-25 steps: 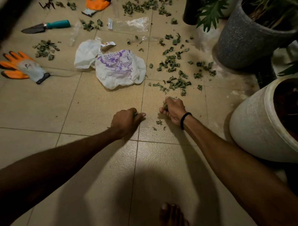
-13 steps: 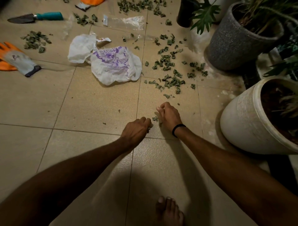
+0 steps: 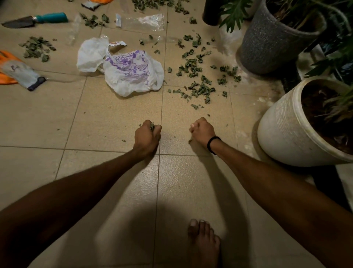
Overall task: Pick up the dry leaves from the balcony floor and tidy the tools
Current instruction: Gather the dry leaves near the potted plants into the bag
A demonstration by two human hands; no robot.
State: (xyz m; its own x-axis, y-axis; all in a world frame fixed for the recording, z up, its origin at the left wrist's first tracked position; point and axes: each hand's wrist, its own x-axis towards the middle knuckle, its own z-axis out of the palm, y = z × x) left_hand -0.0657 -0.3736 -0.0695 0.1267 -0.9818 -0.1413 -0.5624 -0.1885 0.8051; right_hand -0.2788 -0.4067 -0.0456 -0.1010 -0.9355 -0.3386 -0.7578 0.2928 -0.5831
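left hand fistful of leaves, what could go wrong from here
The left hand has dry leaves poking out, so bits may drop before reaching the white bag, which lies crumpled with no open mouth showing. The bare foot could tread loose crumbs into the tiles.

Two hands: left hand (image 3: 147,136) and right hand (image 3: 201,130). One black wristband (image 3: 212,144). One bare foot (image 3: 204,244). One trowel (image 3: 36,19). Two orange gloves: left glove (image 3: 18,69) and top glove (image 3: 101,1), cut off by the frame. Three pots: grey pot (image 3: 267,44), white pot (image 3: 282,130), dark pot (image 3: 210,13). Three plastic bags: printed bag (image 3: 133,74), plain white bag (image 3: 91,55), clear bag (image 3: 141,22). Dry leaves (image 3: 200,90): scattered in several patches, too many to count
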